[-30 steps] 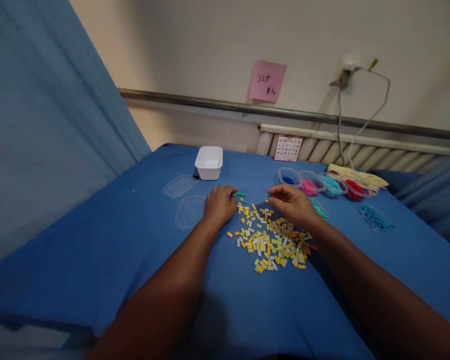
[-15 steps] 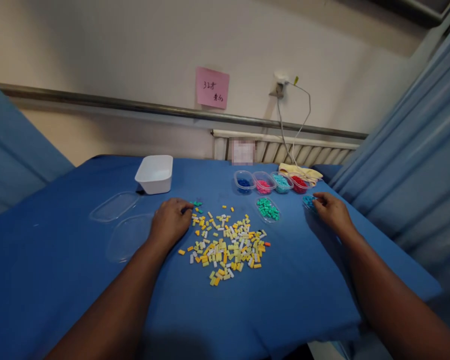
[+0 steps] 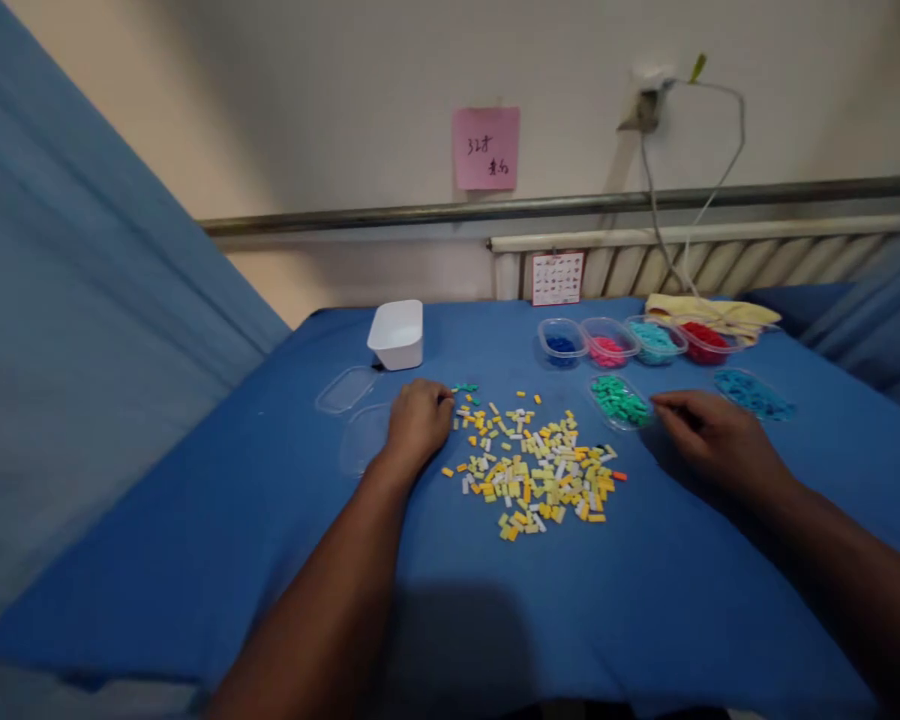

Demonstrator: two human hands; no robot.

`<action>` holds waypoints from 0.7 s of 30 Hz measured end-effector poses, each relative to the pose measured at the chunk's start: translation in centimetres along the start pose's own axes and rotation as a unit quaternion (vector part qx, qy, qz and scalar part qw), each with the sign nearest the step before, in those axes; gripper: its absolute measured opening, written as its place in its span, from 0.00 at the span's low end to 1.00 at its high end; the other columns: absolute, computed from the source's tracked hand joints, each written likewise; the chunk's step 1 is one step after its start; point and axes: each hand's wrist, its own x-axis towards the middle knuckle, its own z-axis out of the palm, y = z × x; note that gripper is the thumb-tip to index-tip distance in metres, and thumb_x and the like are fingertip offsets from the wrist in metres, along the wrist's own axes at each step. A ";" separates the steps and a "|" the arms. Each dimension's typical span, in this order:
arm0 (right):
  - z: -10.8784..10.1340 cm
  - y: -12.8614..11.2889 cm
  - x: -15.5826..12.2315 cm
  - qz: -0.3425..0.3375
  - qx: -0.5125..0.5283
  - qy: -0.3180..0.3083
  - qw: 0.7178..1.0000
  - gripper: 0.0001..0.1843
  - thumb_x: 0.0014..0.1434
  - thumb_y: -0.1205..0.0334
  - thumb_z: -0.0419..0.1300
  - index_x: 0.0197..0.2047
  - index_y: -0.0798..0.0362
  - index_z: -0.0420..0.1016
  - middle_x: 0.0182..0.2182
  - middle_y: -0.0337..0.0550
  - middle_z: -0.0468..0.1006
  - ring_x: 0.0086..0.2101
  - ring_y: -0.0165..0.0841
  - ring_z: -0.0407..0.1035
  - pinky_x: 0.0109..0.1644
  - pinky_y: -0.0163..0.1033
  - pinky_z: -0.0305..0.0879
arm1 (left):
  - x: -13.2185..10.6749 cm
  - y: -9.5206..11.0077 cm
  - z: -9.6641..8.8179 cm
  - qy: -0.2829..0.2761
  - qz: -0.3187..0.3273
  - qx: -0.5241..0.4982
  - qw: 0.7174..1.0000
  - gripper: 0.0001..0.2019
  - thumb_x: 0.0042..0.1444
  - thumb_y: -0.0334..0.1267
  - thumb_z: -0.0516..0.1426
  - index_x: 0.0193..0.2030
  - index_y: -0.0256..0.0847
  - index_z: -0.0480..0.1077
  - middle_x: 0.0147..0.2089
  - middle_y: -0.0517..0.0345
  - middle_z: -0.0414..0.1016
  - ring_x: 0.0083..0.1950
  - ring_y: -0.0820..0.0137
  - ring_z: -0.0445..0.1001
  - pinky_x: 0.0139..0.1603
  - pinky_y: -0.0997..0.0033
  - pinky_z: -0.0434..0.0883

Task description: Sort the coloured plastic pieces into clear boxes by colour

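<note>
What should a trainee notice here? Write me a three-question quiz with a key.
1. True or false: the left hand lies at the left edge of the pile.
2. The tray just off the fingertips of the right hand holds pieces of which colour? A red, B green, C dark blue.
3. How many clear tubs stand in the row at the back right?

Key: 1 true; 2 B; 3 four.
</note>
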 end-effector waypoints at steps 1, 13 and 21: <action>0.9 -1.4 0.1 -0.046 0.013 -0.040 0.998 0.13 0.73 0.53 0.61 0.50 0.47 0.86 0.41 0.47 0.88 0.37 0.42 0.82 0.43 0.45 0.76 | -0.3 0.1 -0.2 0.002 -0.008 0.004 1.000 0.11 0.69 0.36 0.58 0.47 0.40 0.84 0.53 0.44 0.85 0.57 0.52 0.80 0.63 0.54 0.73; 3.1 -4.2 0.3 -0.179 0.068 -0.098 0.977 0.11 0.76 0.60 0.57 0.49 0.47 0.82 0.40 0.45 0.88 0.38 0.38 0.82 0.42 0.42 0.76 | 2.5 0.7 -0.8 0.018 0.038 -0.010 0.999 0.17 0.71 0.33 0.57 0.58 0.39 0.84 0.59 0.44 0.85 0.63 0.57 0.81 0.71 0.58 0.73; 3.1 -4.7 0.4 -0.141 0.092 -0.137 0.976 0.13 0.74 0.57 0.57 0.47 0.44 0.84 0.41 0.46 0.89 0.40 0.42 0.83 0.45 0.46 0.77 | 4.9 1.6 -1.6 -0.153 0.111 0.026 0.982 0.17 0.60 0.27 0.60 0.48 0.46 0.89 0.54 0.51 0.88 0.55 0.59 0.84 0.61 0.65 0.77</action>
